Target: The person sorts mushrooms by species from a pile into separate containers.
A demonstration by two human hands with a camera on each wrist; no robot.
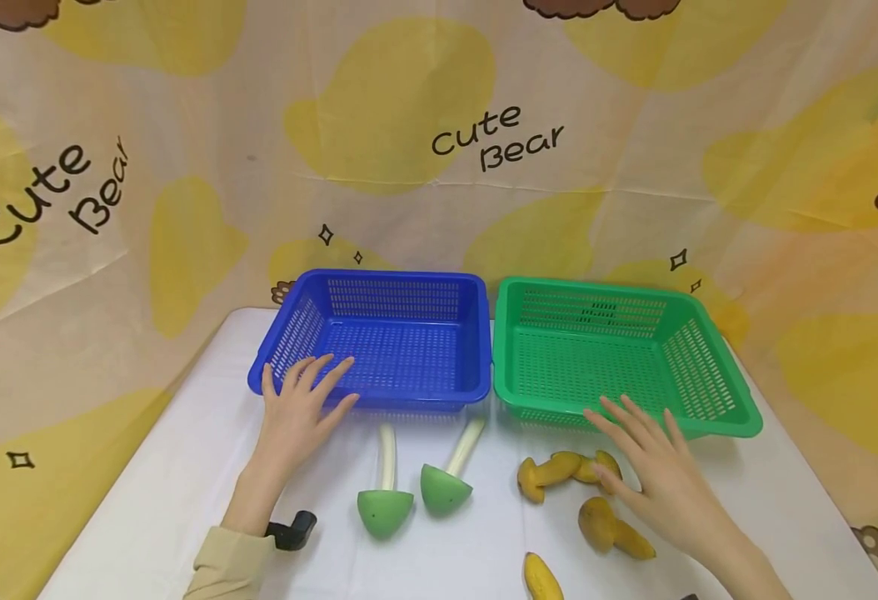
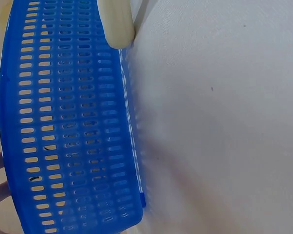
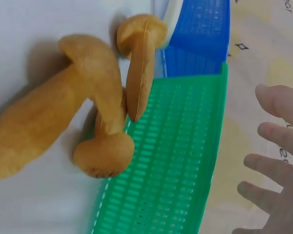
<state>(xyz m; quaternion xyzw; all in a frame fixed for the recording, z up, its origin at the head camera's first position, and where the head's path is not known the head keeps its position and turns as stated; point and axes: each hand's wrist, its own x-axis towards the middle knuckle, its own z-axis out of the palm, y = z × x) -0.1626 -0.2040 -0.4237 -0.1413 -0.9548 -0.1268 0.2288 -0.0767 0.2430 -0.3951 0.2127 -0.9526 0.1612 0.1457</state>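
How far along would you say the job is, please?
Seemingly done: the blue basket and green basket stand side by side; nothing shows inside either. In hand: nothing; the left hand and right hand are spread near the baskets' front rims. Remaining: apparently all the loading, as two green-capped mushrooms, brown mushrooms and a yellow piece lie on the table.

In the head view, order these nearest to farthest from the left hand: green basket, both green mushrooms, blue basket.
1. Blue basket, at the left hand.
2. Left green mushroom, to its right.
3. Right green mushroom, farther right.
4. Green basket, rightmost.
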